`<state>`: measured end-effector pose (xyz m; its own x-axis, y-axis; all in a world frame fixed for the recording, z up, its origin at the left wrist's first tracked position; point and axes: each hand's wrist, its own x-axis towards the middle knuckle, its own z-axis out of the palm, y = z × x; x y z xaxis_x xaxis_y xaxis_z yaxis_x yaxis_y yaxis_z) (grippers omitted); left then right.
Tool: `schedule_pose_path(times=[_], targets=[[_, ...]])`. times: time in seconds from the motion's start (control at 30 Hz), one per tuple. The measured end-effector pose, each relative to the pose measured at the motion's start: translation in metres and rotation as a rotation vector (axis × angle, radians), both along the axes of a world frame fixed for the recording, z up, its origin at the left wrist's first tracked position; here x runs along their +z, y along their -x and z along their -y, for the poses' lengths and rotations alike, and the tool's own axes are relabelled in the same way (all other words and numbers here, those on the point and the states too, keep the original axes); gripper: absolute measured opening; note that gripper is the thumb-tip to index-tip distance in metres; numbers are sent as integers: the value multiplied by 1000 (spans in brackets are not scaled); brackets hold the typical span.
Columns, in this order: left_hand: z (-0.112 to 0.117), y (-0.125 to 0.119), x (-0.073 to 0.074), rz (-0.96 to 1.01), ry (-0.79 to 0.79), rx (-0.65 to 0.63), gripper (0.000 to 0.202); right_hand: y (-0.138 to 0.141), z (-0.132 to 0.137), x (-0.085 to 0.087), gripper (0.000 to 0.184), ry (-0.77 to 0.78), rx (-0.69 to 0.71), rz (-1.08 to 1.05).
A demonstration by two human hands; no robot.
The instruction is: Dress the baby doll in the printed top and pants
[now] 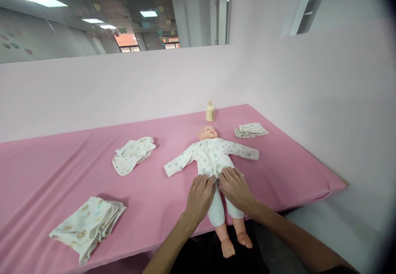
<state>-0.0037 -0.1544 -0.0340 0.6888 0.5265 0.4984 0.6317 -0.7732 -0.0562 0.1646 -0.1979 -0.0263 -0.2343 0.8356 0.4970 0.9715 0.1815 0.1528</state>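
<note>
A baby doll (213,158) lies on its back on the pink table cover (62,171), head toward the wall, its bare feet hanging past the front edge. It wears a white printed top with sleeves spread out and white leggings (216,212). My left hand (201,195) and my right hand (233,187) rest side by side on the doll's waist, fingers curled down over the bottom hem of the top, where the front closes. What the fingertips pinch is hidden.
A small cream bottle (210,111) stands by the wall behind the doll's head. A folded cloth (250,130) lies to the doll's right, a crumpled printed garment (133,154) to its left, a folded printed cloth (88,224) near the front left edge.
</note>
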Motion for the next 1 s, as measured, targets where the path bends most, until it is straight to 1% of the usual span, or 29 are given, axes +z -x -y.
schedule_pose_path(times=[0.17, 0.23, 0.33, 0.4, 0.43, 0.53, 0.57, 0.6, 0.67, 0.7, 0.77, 0.8, 0.83, 0.87, 0.9, 0.93, 1.0], targets=[[1, -4, -1, -6, -31, -13, 33, -3, 4, 1, 8, -72, 2, -383], [2, -6, 0, -13, -15, -24, 27, -1, 7, 3, 9, -58, 53, -426], [2, -7, 4, -15, 69, -43, 19, 1, 11, 3, 11, -18, 145, -363], [3, -5, 10, 19, 177, -69, 20, 0, 12, 1, 13, 13, 173, -330], [3, -2, 13, 51, 255, -93, 20, -1, 12, 1, 13, 30, 183, -325], [0, 10, 24, 218, 580, -171, 23, -5, 13, 0, 11, 77, 229, -382], [-3, 15, 27, 293, 697, -172, 26, -7, 14, 1, 12, 83, 249, -428], [-6, 20, 28, 376, 802, -147, 29, -10, 15, 2, 12, 80, 266, -492], [-18, 29, 26, 580, 970, -15, 32, -18, 13, 5, 14, 65, 256, -674], [-25, 32, 24, 699, 1048, 75, 32, -23, 11, 6, 15, 63, 211, -793], [-42, 34, 16, 950, 1242, 199, 32, -36, 1, 5, 17, 74, 38, -1100], [-51, 33, 11, 1079, 1364, 216, 32, -44, -8, 3, 17, 92, -66, -1298], [-59, 29, 7, 1198, 1491, 186, 31, -51, -19, 1, 19, 118, -165, -1501], [-67, 24, 3, 1313, 1605, 163, 29, -58, -31, -3, 20, 158, -234, -1707], [-74, 18, -1, 1414, 1689, 140, 28, -63, -44, -8, 21, 204, -271, -1921], [-79, 10, -3, 1493, 1748, 128, 28, -67, -58, -12, 21, 257, -281, -2028], [-87, -6, -7, 1584, 1792, 91, 33, -70, -82, -21, 24, 338, -262, -2209]])
